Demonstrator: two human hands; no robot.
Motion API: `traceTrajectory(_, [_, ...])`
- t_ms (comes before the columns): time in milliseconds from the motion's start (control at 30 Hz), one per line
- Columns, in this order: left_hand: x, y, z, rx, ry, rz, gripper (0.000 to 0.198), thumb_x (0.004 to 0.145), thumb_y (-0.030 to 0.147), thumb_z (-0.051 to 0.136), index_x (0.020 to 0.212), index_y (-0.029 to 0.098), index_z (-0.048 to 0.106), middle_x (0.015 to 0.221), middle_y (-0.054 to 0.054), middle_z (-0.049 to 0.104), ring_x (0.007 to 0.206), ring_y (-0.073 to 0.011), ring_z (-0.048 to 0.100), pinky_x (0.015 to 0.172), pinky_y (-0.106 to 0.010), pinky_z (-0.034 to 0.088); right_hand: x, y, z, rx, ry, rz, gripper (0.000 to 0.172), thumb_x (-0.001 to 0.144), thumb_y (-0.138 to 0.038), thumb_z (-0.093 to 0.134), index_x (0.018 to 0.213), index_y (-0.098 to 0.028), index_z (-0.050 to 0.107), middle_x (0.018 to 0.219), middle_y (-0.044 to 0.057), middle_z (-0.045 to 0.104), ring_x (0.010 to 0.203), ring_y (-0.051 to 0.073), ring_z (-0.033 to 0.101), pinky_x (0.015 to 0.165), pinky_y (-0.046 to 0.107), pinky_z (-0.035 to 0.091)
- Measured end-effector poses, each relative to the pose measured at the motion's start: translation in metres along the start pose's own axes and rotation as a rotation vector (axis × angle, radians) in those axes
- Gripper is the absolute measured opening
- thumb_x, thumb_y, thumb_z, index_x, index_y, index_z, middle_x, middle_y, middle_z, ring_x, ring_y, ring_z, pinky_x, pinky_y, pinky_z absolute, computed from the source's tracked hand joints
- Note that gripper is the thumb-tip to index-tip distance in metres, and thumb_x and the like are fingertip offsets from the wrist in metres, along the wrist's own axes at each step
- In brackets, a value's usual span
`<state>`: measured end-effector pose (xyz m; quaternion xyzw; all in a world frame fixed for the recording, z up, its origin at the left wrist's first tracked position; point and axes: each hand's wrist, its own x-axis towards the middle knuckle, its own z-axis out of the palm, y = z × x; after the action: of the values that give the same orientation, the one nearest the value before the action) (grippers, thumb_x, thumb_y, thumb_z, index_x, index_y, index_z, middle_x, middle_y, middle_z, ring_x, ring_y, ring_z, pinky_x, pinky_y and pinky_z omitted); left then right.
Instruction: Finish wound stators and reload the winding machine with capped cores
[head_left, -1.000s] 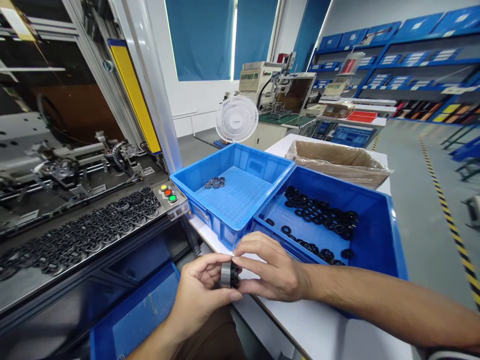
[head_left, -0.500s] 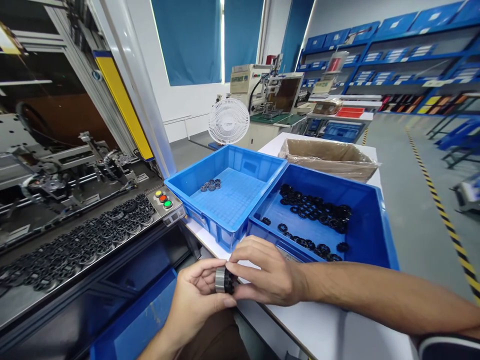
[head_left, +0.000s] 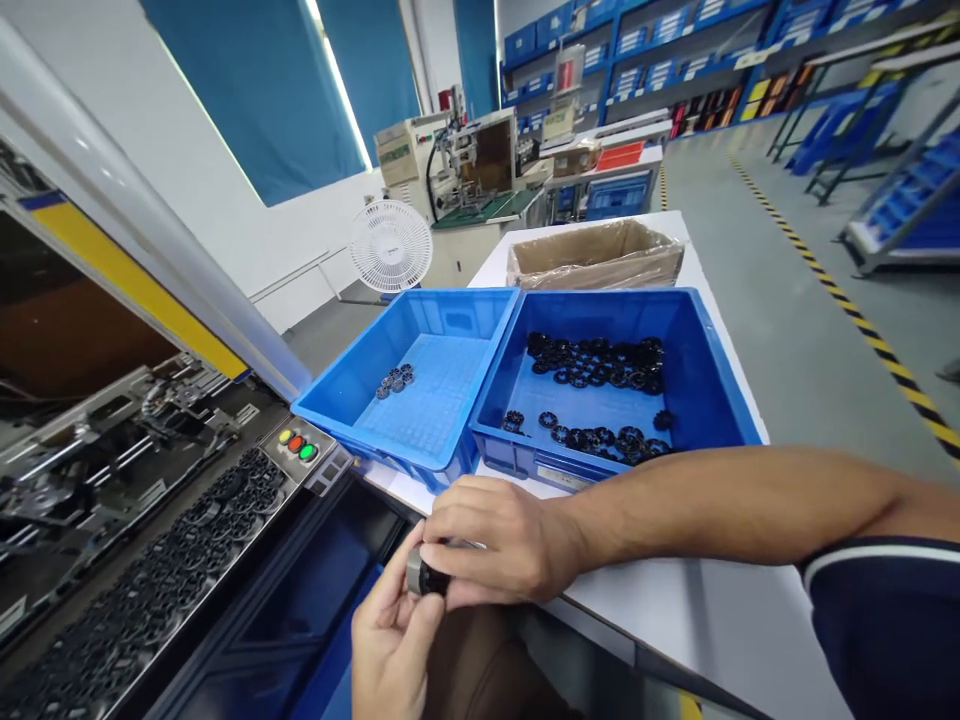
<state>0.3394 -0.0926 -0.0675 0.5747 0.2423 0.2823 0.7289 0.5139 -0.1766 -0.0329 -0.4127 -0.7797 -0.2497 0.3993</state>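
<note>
In front of my lap, both hands are closed on one small part, a metal stator core [head_left: 414, 571] with a black slotted plastic piece on its right side. My left hand [head_left: 390, 625] grips the metal ring from the left, thumb and fingers around it. My right hand [head_left: 502, 535] presses its fingers against the black side and hides part of it. Beyond my hands, a light blue bin [head_left: 420, 450] holds a small cluster of similar stator cores [head_left: 394, 381]. The darker blue bin [head_left: 720, 370] beside it has many black slotted plastic pieces [head_left: 600, 360].
To the left is a machine with a yellow strip [head_left: 142, 285], colored buttons [head_left: 297, 443] and a ledge covered in dark ring-shaped parts [head_left: 180, 570]. A plastic-lined carton [head_left: 600, 255] sits behind the bins on the white table [head_left: 720, 610]. A white fan [head_left: 391, 247] stands beyond.
The view has turned to the right, so the surroundings sit further left. My right fingers have closed further over the black side of the stator core; both hands still hold it.
</note>
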Motion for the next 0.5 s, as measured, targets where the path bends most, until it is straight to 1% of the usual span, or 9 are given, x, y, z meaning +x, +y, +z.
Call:
traceTrajectory(67, [-0.006,-0.002,0.006,0.016,0.029,0.006,0.053,0.075,0.042,0.078,0.124,0.023,0.068,0.115,-0.009,0.075,0.109,-0.0259,0.069,0.091,-0.026,0.055,0.0,0.004,0.0,0.082,0.011,0.059,0.033,0.091,-0.038,0.064,0.099,-0.007,0.065,0.097,0.015,0.068,0.089,0.02,0.065,0.075,0.033,0.053])
traceTrajectory(133, [-0.01,-0.004,0.008,0.025,0.011,0.022,0.053,0.079,0.043,0.073,0.127,0.022,0.065,0.123,-0.011,0.071,0.115,-0.0277,0.066,0.096,-0.03,0.054,-0.001,0.008,0.002,0.25,-0.003,0.202,0.045,0.089,-0.044,0.065,0.111,-0.006,0.062,0.102,0.017,0.067,0.087,0.018,0.065,0.08,0.031,0.054])
traceTrajectory(167, [-0.011,-0.005,0.008,0.04,0.004,0.04,0.051,0.08,0.043,0.072,0.126,0.021,0.065,0.126,-0.012,0.07,0.117,-0.0287,0.065,0.097,-0.031,0.053,-0.002,0.009,0.004,0.343,-0.014,0.28,0.049,0.089,-0.047,0.064,0.114,-0.006,0.061,0.1,0.016,0.068,0.085,0.016,0.066,0.08,0.03,0.054])
traceTrajectory(233, [-0.013,-0.007,0.008,0.087,0.01,0.082,0.048,0.081,0.043,0.07,0.123,0.021,0.067,0.127,-0.012,0.069,0.121,-0.0298,0.062,0.1,-0.033,0.051,-0.004,0.008,0.009,0.494,-0.036,0.398,0.047,0.09,-0.05,0.061,0.11,-0.007,0.064,0.09,0.012,0.069,0.078,0.014,0.066,0.075,0.026,0.055])
traceTrajectory(333, [-0.015,-0.008,0.01,0.145,0.037,0.104,0.045,0.079,0.044,0.072,0.117,0.021,0.071,0.117,-0.011,0.074,0.117,-0.0301,0.064,0.097,-0.032,0.053,-0.004,0.004,0.013,0.601,-0.091,0.482,0.042,0.088,-0.051,0.063,0.095,-0.01,0.069,0.076,0.006,0.068,0.071,0.013,0.064,0.067,0.022,0.053])
traceTrajectory(367, [-0.015,-0.008,0.011,0.151,0.032,0.1,0.043,0.078,0.045,0.072,0.115,0.022,0.073,0.115,-0.011,0.074,0.115,-0.0297,0.066,0.096,-0.032,0.054,-0.002,0.007,0.01,0.629,-0.145,0.49,0.041,0.087,-0.051,0.065,0.094,-0.01,0.07,0.076,0.005,0.069,0.07,0.012,0.064,0.066,0.021,0.052])
traceTrajectory(400, [-0.014,-0.006,0.012,0.156,0.019,0.098,0.041,0.078,0.045,0.073,0.113,0.022,0.074,0.115,-0.01,0.074,0.113,-0.0292,0.067,0.095,-0.031,0.054,0.001,0.012,0.004,0.65,-0.23,0.503,0.04,0.085,-0.049,0.068,0.094,-0.011,0.07,0.076,0.005,0.07,0.07,0.012,0.065,0.066,0.02,0.052])
traceTrajectory(433, [-0.013,-0.004,0.013,0.162,0.003,0.104,0.038,0.078,0.044,0.073,0.11,0.023,0.075,0.116,-0.01,0.073,0.11,-0.0284,0.068,0.094,-0.03,0.055,0.004,0.021,-0.005,0.636,-0.349,0.559,0.036,0.084,-0.046,0.07,0.095,-0.012,0.071,0.078,0.003,0.071,0.072,0.012,0.066,0.067,0.019,0.052])
traceTrajectory(500, [-0.01,0.002,0.012,0.176,-0.022,0.141,0.034,0.077,0.042,0.074,0.105,0.024,0.077,0.12,-0.01,0.071,0.103,-0.0267,0.07,0.088,-0.028,0.057,0.011,0.049,-0.03,0.487,-0.619,0.782,0.029,0.084,-0.04,0.072,0.1,-0.015,0.071,0.088,0.001,0.074,0.079,0.012,0.068,0.072,0.018,0.052])
